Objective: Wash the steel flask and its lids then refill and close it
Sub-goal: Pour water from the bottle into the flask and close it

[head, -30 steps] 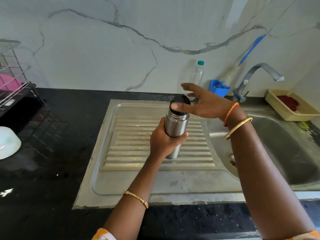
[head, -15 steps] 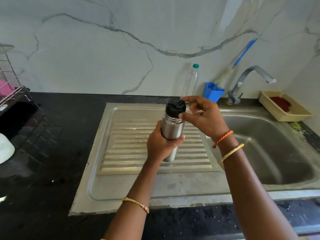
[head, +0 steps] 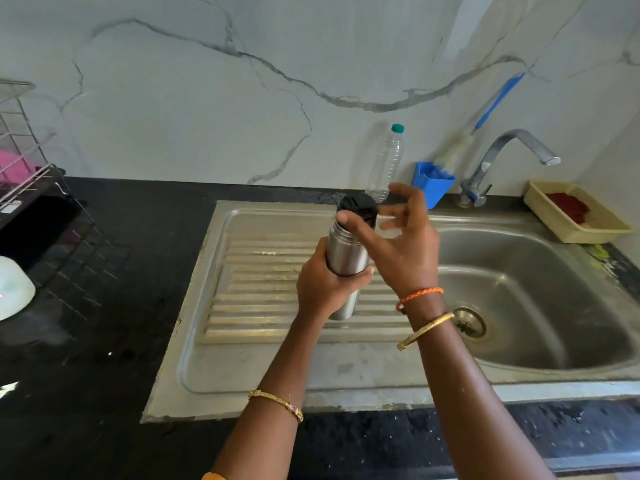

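Observation:
The steel flask [head: 346,252] stands upright over the ribbed drainboard [head: 263,306] of the sink. My left hand [head: 322,285] is wrapped around the flask's body. A black inner lid [head: 356,206] sits on the flask's mouth. My right hand [head: 401,251] is at the lid, thumb on its near side and fingers curled around its far right side, slightly blurred. The flask's lower end shows below my left hand. No other lid is in view.
The sink basin [head: 536,306] with its drain lies to the right, under the tap [head: 502,150]. A plastic bottle [head: 386,161], a blue holder [head: 433,181] with a brush and a yellow tray [head: 575,216] stand at the back. A wire rack [head: 20,168] and white bowl [head: 14,289] are on the left.
My right hand has turned around the black lid, from a pinch on top to thumb in front with fingers spread behind. The flask stays in my left hand at about the same spot.

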The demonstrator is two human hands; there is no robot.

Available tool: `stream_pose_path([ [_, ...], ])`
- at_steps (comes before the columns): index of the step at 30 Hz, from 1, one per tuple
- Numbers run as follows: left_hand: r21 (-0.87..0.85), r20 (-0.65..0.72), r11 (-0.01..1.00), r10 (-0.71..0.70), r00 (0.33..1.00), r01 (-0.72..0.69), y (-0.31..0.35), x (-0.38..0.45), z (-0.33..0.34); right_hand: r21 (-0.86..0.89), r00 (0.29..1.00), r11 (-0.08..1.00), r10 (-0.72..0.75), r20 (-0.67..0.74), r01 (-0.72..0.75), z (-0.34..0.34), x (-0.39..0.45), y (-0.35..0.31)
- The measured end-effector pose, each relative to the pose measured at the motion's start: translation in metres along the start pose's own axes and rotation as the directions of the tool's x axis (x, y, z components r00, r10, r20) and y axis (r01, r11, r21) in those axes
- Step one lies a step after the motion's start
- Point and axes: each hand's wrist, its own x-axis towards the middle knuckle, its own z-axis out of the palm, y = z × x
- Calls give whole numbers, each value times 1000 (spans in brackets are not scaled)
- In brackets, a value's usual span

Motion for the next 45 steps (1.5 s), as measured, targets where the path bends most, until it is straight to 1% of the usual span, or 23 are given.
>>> stream_pose_path([
  [2,-7,-11,1000,5,1000,-5,-1,0,0,73,998,997,24,-51,-21,-8,3,5],
  [3,-4,-12,1000,7,1000,-7,-1,1,1,115,999,993,33,-14,-31,-11,6,8],
  [5,-2,-6,1000,8,1000,-8,-2,1,1,109,978,993,26,207,-50,-13,19,14],
  [7,-16,-4,1000,1,1000,-1,-3,1,1,66,889,997,12,458,-47,-12,32,17],
  [9,-20,-3,1000,-7,1000,7,-2,0,1,131,817,988,-6,577,-85,-10,37,17],
  [11,-15,-6,1000,-8,1000,8,0,-1,1,149,833,988,-49,551,-41,-8,31,19],
  [14,-21,5,1000,-8,1000,8,1,-1,1,110,899,993,-82,430,39,-9,9,20],
  [17,-24,-2,1000,-6,1000,6,0,-1,1,145,961,989,-73,265,35,-16,0,24],
  [19,-31,-5,999,-9,1000,9,-1,0,2,190,975,982,-36,218,-6,-20,10,24],
  [20,-36,-2,999,-11,1000,11,-1,1,1,193,967,981,-18,255,-33,-22,19,23],
  [22,-48,13,999,-7,1000,8,-1,1,0,163,900,985,-13,435,-64,-23,40,22],
  [24,-56,34,998,-7,999,9,-1,2,-1,217,770,970,-56,635,-108,-21,59,22],
  [25,-61,33,998,-11,999,13,-1,2,-1,262,704,955,-88,705,-142,-19,66,23],
  [26,-64,23,998,-14,1000,16,0,2,-2,299,666,941,-121,736,-159,-17,70,23],
  [27,-62,13,998,-15,1000,16,1,2,-3,320,662,933,-135,737,-166,-15,71,23],
  [28,-54,1,998,-14,1000,14,3,3,-4,326,682,931,-131,720,-165,-14,70,21],
  [33,-18,-73,1000,-9,997,8,8,2,-6,254,877,966,-75,474,-55,3,52,13],
  [35,-24,-100,999,-25,995,23,7,3,-8,219,925,976,-90,368,8,11,41,9],
  [37,-16,-77,999,-37,996,36,6,6,-14,199,952,980,-85,296,26,15,36,4],
  [38,-20,-56,999,-38,998,37,5,7,-18,185,951,982,-76,299,20,16,37,2],
  [40,-44,-14,999,-33,999,32,3,10,-25,185,922,983,-68,380,-3,18,44,2],
  [43,-61,75,997,-41,996,46,1,15,-35,289,836,956,-125,534,-41,27,55,7],
  [45,-54,163,997,-47,985,57,4,19,-42,328,770,944,-190,609,-27,33,60,9],
])
